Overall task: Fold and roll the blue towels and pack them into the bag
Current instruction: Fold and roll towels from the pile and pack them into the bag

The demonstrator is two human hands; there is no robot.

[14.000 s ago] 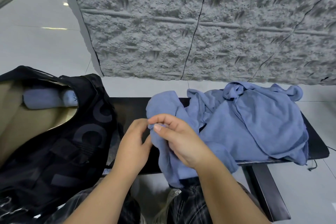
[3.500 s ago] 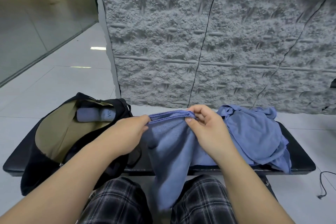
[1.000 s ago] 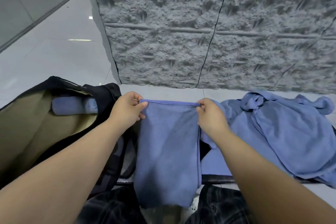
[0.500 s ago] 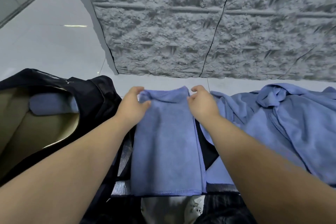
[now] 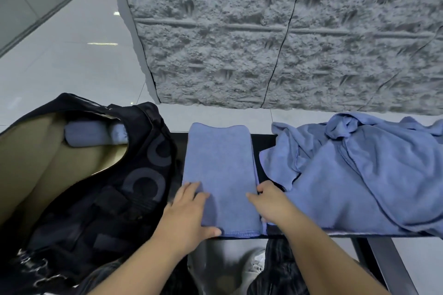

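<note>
A blue towel folded into a long strip [image 5: 219, 170] lies flat across the black bench [image 5: 263, 143], its far end hanging just past the back edge. My left hand [image 5: 189, 213] rests on the strip's near left corner with its fingers spread. On the near right edge my right hand [image 5: 268, 201] rests with loosely bent fingers. The open black bag [image 5: 134, 175] with a tan lining stands to the left. Inside it lies a rolled blue towel [image 5: 93, 135]. A heap of loose blue towels [image 5: 359, 175] covers the bench on the right.
A rough grey stone wall [image 5: 263, 31] rises just behind the bench. Pale floor tiles spread to the left. The bench's metal leg [image 5: 383, 263] slopes down at the lower right. My knees in dark checked trousers and a shoe [image 5: 256, 258] show under the bench's front edge.
Both hands have slid from the strip's far end to its near end. The towel, held up by its top corners a second ago, now lies flat on the bench.
</note>
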